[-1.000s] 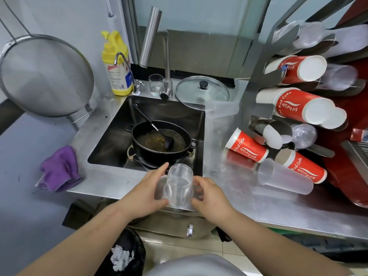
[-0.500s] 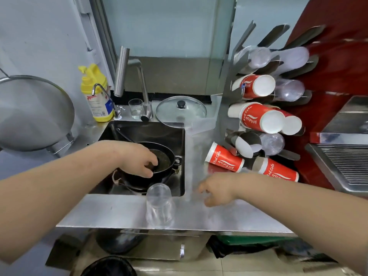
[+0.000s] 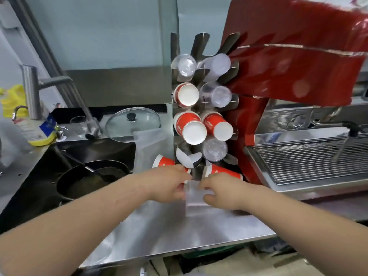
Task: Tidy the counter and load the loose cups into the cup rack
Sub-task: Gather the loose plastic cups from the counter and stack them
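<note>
Stainless-steel counter (image 3: 159,232) is stretching from a sink (image 3: 95,154) on the left to a red espresso machine (image 3: 298,80) on the right, with the metal cup rack (image 3: 203,108) standing between them at the back. Both hands are closing on a clear plastic cup (image 3: 194,196) lying on the counter just in front of the rack: the left hand (image 3: 169,183) is curling its fingers over the cup's left side, the right hand (image 3: 221,193) is pinching its right edge, and neither looks fully closed yet, though blur is hiding the exact contact. Most rack slots are already carrying cups, red paper ones (image 3: 190,126) and clear ones (image 3: 216,94) alike. Two loose red paper cups are lying on their sides at the rack's foot, one on the left (image 3: 164,162) and one on the right (image 3: 225,172), so at least three cups are waiting to be loaded. A dirty pan (image 3: 89,178) is sitting in the sink and a glass lid (image 3: 132,124) is resting behind it, so the tidying looks only partly done.
</note>
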Demonstrator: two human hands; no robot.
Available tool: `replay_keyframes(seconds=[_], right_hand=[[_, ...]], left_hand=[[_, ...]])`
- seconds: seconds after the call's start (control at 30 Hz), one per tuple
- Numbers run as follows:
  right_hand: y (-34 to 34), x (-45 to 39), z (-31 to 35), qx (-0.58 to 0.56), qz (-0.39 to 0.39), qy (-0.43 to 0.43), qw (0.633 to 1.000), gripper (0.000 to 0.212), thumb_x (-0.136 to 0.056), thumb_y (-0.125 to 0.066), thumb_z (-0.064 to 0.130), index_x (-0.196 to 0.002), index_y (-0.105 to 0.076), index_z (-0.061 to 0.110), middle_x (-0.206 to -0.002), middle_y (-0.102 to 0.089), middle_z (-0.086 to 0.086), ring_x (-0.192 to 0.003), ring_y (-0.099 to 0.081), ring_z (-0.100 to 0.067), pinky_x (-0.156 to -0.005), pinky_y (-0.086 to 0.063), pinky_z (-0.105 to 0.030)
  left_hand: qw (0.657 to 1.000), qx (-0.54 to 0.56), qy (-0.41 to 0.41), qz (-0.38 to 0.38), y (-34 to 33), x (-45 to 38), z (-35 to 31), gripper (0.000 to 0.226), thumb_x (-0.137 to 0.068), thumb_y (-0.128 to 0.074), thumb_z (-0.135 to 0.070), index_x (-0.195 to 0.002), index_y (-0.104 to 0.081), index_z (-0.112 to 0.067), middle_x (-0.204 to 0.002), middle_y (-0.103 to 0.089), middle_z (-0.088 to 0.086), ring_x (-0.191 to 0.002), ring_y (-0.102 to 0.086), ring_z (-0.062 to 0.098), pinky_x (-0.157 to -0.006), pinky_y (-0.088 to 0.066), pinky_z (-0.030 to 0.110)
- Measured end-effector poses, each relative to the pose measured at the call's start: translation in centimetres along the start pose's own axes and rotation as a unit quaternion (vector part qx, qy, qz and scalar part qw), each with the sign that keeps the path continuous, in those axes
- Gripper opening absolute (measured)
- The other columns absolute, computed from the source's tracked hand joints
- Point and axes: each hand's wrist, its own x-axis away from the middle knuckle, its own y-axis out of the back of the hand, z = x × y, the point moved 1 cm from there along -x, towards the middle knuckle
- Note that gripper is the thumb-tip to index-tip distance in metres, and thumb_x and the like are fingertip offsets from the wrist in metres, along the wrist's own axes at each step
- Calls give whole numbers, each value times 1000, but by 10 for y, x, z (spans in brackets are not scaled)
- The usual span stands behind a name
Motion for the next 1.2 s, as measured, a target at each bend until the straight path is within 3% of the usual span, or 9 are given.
replay_keyframes(seconds=[0.1,0.2,0.4,0.57,0.77,1.1,1.2], right_hand=[[-12,4,-35,-54,-55,-41,996,25,-84,-56,25,-106,-63,19,-110,-63,-8,-107,-57,-28,-88,-48,-36],[-32,4,-54,-87,-74,-78,990,38,-83,-58,24,-120,-59,20,-121,-55,-8,-113,-54,-28,-96,-46,-35],[-73,-4,-66,-74,-81,-104,988,59,-82,-60,21,-138,-41,21,-135,-46,-7,-125,-44,-32,-105,-41,-40],[-88,-3,-77,-77,-84,-96,989,65,-82,-60,17,-141,-35,25,-138,-42,-4,-128,-40,-29,-108,-35,-36],[-108,11,-87,-164,-42,-112,979,75,-79,-60,16,-143,-25,36,-141,-37,0,-135,-38,-26,-103,-44,-38],[-100,38,-91,-270,-84,-69,957,79,-75,-69,22,-144,-33,39,-132,-43,3,-124,-48,-15,-101,-37,-18],[-92,49,-85,-309,-129,-45,941,76,-75,-72,21,-128,-31,58,-122,-39,13,-115,-46,-4,-96,-33,-10]], left_hand=[[1000,-19,1,-25,-17,-27,-15,56,-89,-57,-40,-140,-44,-21,-135,-46,5,-124,-47,24,-102,-43,38],[999,-42,17,-14,-27,-46,-27,68,-92,-57,-41,-151,-30,-18,-149,-36,6,-136,-38,24,-108,-34,32],[997,-64,37,-19,-41,-72,-44,71,-92,-58,-40,-150,-29,-13,-150,-37,10,-138,-33,26,-114,-25,31],[997,-59,57,-11,-58,-80,-53,74,-90,-61,-39,-151,-28,-17,-150,-38,8,-135,-38,26,-111,-32,34],[995,-74,68,15,-74,-79,-63,80,-89,-64,-40,-153,-21,-21,-152,-33,7,-137,-35,27,-111,-28,35],[997,13,68,-34,-90,-68,-61,85,-83,-64,-49,-153,-21,-27,-144,-41,2,-131,-40,22,-111,-31,32],[993,72,66,-73,-96,-60,-61,85,-78,-65,-51,-151,-25,-33,-142,-43,-4,-130,-42,16,-110,-34,28]])
